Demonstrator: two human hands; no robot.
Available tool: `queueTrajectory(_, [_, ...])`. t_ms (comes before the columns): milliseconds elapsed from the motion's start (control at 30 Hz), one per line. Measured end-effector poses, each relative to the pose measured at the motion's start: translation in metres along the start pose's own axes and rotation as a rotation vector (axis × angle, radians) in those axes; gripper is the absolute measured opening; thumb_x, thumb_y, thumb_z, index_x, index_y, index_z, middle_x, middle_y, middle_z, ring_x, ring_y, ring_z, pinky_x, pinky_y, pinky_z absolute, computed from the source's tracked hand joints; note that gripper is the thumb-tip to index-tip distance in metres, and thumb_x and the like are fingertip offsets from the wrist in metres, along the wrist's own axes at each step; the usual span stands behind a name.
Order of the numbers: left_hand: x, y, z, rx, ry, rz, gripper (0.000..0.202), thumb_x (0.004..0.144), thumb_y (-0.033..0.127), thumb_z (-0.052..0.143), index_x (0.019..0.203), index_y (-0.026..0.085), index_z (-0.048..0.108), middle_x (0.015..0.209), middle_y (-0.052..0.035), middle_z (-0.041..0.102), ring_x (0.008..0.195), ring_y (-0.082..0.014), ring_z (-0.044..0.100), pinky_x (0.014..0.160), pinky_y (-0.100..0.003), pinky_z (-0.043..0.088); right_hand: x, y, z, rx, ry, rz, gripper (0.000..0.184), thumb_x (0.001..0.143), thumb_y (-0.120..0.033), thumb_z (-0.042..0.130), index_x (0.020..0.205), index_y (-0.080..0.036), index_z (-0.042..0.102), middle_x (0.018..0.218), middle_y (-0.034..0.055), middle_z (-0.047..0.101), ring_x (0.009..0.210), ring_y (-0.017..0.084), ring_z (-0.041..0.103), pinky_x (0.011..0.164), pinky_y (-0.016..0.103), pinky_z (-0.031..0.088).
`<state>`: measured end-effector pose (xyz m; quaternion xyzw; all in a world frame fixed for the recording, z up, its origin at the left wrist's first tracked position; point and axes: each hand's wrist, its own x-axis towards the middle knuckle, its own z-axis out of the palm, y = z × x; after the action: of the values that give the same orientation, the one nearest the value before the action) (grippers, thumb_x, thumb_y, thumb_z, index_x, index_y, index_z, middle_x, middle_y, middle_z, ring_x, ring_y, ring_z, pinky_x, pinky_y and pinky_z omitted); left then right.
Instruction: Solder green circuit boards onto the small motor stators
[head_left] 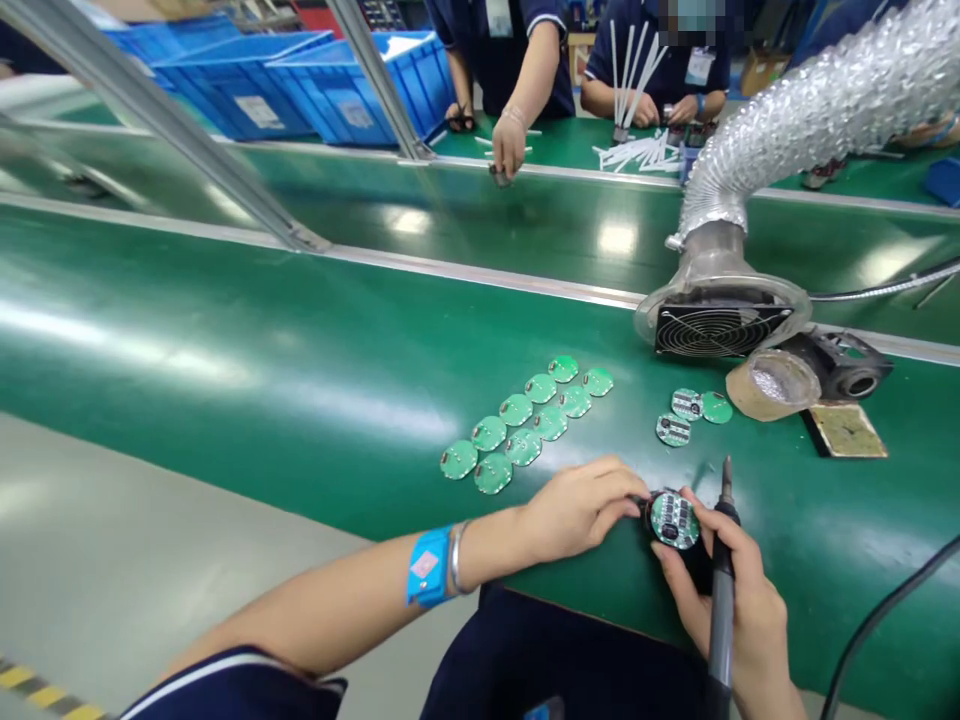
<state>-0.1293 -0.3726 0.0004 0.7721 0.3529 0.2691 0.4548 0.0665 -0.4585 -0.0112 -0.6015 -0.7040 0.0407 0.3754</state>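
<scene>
A round circuit board (675, 520) with dark components faces up on top of a dark cylindrical part, most of which is hidden. My left hand (577, 510) pinches this assembly at its left edge, thumb and fingers closed. My right hand (750, 600) grips its right side between thumb and forefinger. That same hand also holds a soldering iron (721, 610), its tip pointing away from me and apart from the board. Two rows of green round boards (524, 446) lie to the left. Several more round boards (673, 430) rest beyond my hands.
A fume extractor (720, 330) on a silver duct stands behind the boards. Beside it are a cup (772, 385), an iron stand (847, 365) and a square pad (849, 430). A black cable (885, 610) runs at right. Across the belt, co-workers handle parts near blue bins (360, 90).
</scene>
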Motion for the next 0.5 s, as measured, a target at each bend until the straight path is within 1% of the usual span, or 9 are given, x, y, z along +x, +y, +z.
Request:
queueTrajectory(67, [0.007,-0.007,-0.008,0.208,-0.048,0.223,0.023,0.095,0.021,0.046,0.098,0.021,0.069,0.101,-0.0063,0.070,0.089,-0.0139,0.066,0.079,-0.022,0.053,0.000,0.001,0.000,0.001,0.005,0.003,0.048,0.086,-0.035,0.069,0.126,-0.016,0.051,0.119,0.0111,0.069,0.091,0.021,0.073,0.077,0.025,0.061])
queueTrajectory(133, [0.013,-0.009,-0.011,0.272,-0.099,0.340,0.028,0.096,0.019,0.043,0.093,0.021,0.070,0.096,-0.0049,0.072,0.088,-0.0134,0.066,0.080,-0.021,0.052,0.001,0.002,0.000,-0.001,0.011,-0.002,0.048,0.085,-0.036,0.069,0.125,-0.016,0.052,0.118,0.0113,0.069,0.090,0.021,0.073,0.076,0.025,0.061])
queueTrajectory(167, [0.015,-0.008,-0.010,0.254,-0.091,0.355,0.027,0.095,0.019,0.044,0.090,0.020,0.071,0.093,-0.0050,0.072,0.086,-0.0137,0.066,0.080,-0.022,0.052,0.001,0.002,0.000,-0.003,0.012,-0.008,0.047,0.086,-0.036,0.069,0.125,-0.016,0.052,0.118,0.0114,0.069,0.090,0.021,0.073,0.076,0.024,0.061])
queueTrajectory(200, [0.015,-0.006,-0.007,0.212,-0.052,0.327,0.025,0.094,0.020,0.047,0.087,0.019,0.071,0.089,-0.0054,0.072,0.083,-0.0140,0.066,0.078,-0.022,0.053,0.001,0.002,0.001,-0.006,0.011,-0.014,0.047,0.086,-0.035,0.068,0.125,-0.015,0.052,0.117,0.0114,0.069,0.090,0.021,0.073,0.076,0.024,0.061])
queueTrajectory(267, [0.010,0.002,0.001,0.096,0.087,0.164,0.019,0.091,0.022,0.055,0.083,0.016,0.070,0.081,-0.0056,0.071,0.073,-0.0137,0.065,0.071,-0.022,0.053,0.001,0.003,0.001,-0.016,0.006,-0.023,0.047,0.087,-0.035,0.068,0.126,-0.015,0.051,0.117,0.0115,0.069,0.090,0.021,0.073,0.075,0.024,0.061])
queueTrajectory(333, [0.000,0.012,0.012,0.011,0.219,0.008,0.016,0.089,0.021,0.058,0.083,0.014,0.071,0.077,-0.0059,0.070,0.070,-0.0141,0.065,0.069,-0.023,0.054,0.001,0.002,0.001,-0.034,0.007,-0.034,0.047,0.087,-0.035,0.067,0.127,-0.015,0.051,0.117,0.0118,0.069,0.089,0.022,0.073,0.074,0.025,0.061])
queueTrajectory(400, [-0.013,0.021,0.024,0.000,0.275,-0.007,0.018,0.089,0.018,0.055,0.091,0.012,0.073,0.086,-0.0096,0.072,0.078,-0.0165,0.067,0.075,-0.026,0.055,0.000,0.001,0.001,-0.074,0.022,-0.040,0.046,0.088,-0.036,0.066,0.126,-0.015,0.052,0.116,0.0121,0.070,0.084,0.022,0.074,0.072,0.026,0.061])
queueTrajectory(467, [-0.028,0.029,0.035,0.029,0.249,0.051,0.028,0.084,0.015,0.055,0.106,0.009,0.070,0.108,-0.0161,0.069,0.085,-0.0189,0.067,0.080,-0.029,0.057,-0.001,0.000,0.001,-0.119,0.038,-0.042,0.044,0.089,-0.038,0.063,0.125,-0.014,0.054,0.113,0.0126,0.071,0.077,0.022,0.074,0.068,0.027,0.061])
queueTrajectory(500, [-0.034,0.032,0.038,0.051,0.215,0.073,0.035,0.080,0.013,0.056,0.112,0.007,0.068,0.119,-0.0191,0.064,0.086,-0.0194,0.067,0.080,-0.030,0.058,-0.002,0.001,0.001,-0.139,0.038,-0.049,0.044,0.090,-0.039,0.062,0.125,-0.014,0.054,0.112,0.0127,0.071,0.074,0.022,0.074,0.064,0.027,0.061])
